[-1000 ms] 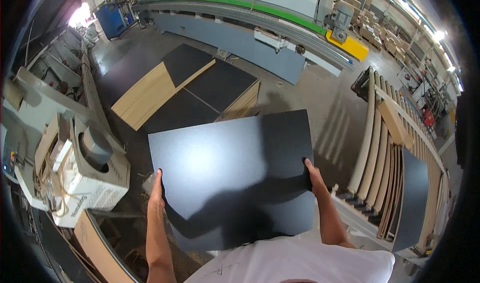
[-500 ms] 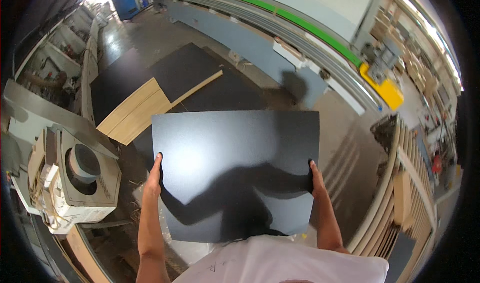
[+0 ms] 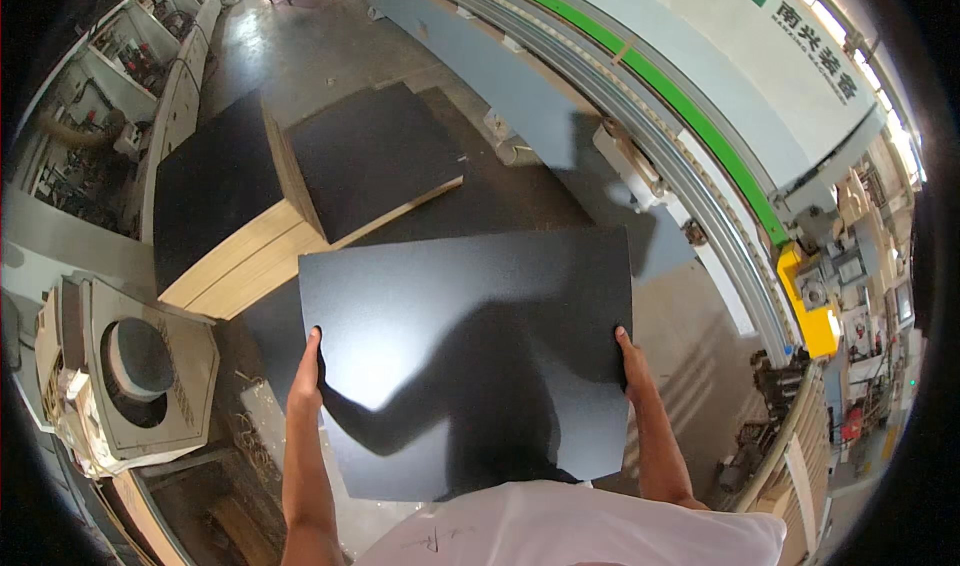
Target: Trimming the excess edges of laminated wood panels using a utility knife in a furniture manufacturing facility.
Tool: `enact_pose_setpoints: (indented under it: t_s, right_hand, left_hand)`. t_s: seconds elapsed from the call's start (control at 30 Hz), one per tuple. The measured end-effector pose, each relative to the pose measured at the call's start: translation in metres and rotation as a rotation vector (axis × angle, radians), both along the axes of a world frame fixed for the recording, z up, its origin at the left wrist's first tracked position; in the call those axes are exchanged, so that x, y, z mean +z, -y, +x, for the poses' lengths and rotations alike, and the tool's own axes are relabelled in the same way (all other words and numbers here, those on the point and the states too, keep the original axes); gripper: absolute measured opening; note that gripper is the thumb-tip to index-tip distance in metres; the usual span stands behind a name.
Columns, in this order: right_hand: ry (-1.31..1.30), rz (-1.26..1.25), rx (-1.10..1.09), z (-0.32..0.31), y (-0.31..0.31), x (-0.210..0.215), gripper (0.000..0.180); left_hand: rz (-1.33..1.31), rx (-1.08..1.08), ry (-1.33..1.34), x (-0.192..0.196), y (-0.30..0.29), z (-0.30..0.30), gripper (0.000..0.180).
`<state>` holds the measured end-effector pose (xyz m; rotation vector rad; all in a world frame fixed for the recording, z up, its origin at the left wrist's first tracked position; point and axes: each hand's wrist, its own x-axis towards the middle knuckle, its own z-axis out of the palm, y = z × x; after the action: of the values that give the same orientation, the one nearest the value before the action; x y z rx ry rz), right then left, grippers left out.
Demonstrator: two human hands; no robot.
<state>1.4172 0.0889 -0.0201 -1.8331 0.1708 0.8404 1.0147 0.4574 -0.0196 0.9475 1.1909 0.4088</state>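
A large black rectangular board (image 3: 480, 366) is held out in front of my body, its smooth face turned up and showing my shadow. My left hand (image 3: 308, 371) grips its left edge, thumb on top and fingers hidden beneath. On the opposite edge, my right hand (image 3: 630, 361) has the same hold, with its fingers mostly out of sight. Beyond the board's far left corner stands a stack of black-topped boards (image 3: 215, 191) with pale wood edges. A second, lower stack of black boards (image 3: 375, 156) sits beside it.
A long machine with a green rail (image 3: 640, 61) runs along the right, ending in a yellow part (image 3: 815, 316). At left stands a beige housing with a round opening (image 3: 195, 376). Wooden slats (image 3: 780, 466) lie at lower right. Concrete floor (image 3: 270, 46) stretches ahead.
The view has shifted, so the board stacks appear larger and more of their pale edges shows. Both hands keep hold of the board, which now tilts slightly.
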Motion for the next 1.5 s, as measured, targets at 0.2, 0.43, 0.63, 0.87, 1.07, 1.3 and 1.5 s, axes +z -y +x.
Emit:
enact_pose_setpoints:
  t_s: [0.2,0.43,0.63,0.87,1.07,1.3,1.5]
  right_hand:
    - [-0.169,-0.042,0.196,0.099,-0.074,-0.005,0.106]
    - [-0.157,-0.145,0.244,0.268,-0.159,-0.08,0.09]
    - [-0.327,-0.17,0.345,0.352,-0.198,-0.123,0.113]
    - [-0.292,-0.054,0.278,0.401,-0.22,-0.268,0.105]
    - [-0.25,-0.027,0.25,0.422,-0.265,-0.321,0.108]
    - [-0.251,-0.224,0.207,0.428,-0.289,-0.323,0.107]
    - [-0.358,-0.082,0.236,0.433,-0.265,-0.355,0.107]
  left_hand:
    - [-0.039,0.129,-0.028,-0.053,-0.049,0.052,0.091]
    - [-0.009,0.296,-0.035,-0.124,-0.051,0.175,0.091]
    - [-0.336,0.259,-0.199,-0.161,-0.088,0.288,0.112]
    - [-0.277,0.16,-0.136,-0.296,-0.168,0.327,0.111]
    - [-0.19,0.162,-0.073,-0.336,-0.22,0.356,0.101]
    - [-0.195,0.196,-0.02,-0.318,-0.228,0.389,0.092]
    - [0.581,0.666,-1.074,-0.365,-0.07,0.261,0.082]
